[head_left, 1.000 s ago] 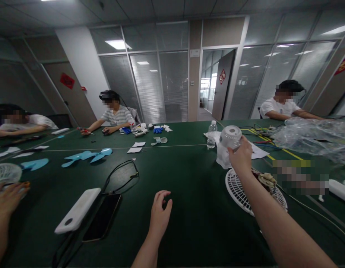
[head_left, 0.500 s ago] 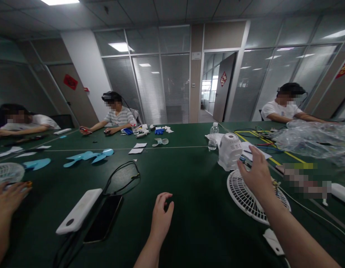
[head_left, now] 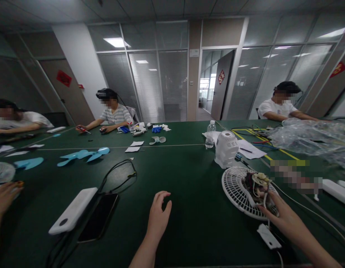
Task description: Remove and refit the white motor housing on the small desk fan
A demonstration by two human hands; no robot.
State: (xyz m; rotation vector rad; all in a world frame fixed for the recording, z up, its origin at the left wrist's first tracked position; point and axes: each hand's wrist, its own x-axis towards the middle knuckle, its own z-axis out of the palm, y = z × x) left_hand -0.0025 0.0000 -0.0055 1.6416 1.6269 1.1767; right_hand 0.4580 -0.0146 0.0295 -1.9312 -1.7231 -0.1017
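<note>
My view is dim and slightly grey, lit from overhead: a bright white rectangular ceiling light glares at upper left, and pale streaks of reflection show on the tall glass partition panels. Daylight whitens the window beyond the open doorway. The dark green table swallows most of the light, its near part almost black, with only soft, faint shadows. Wide-angle stretch tilts the walls near both side edges. I get softness in far detail, and square pixel blocks cover some patches.
</note>
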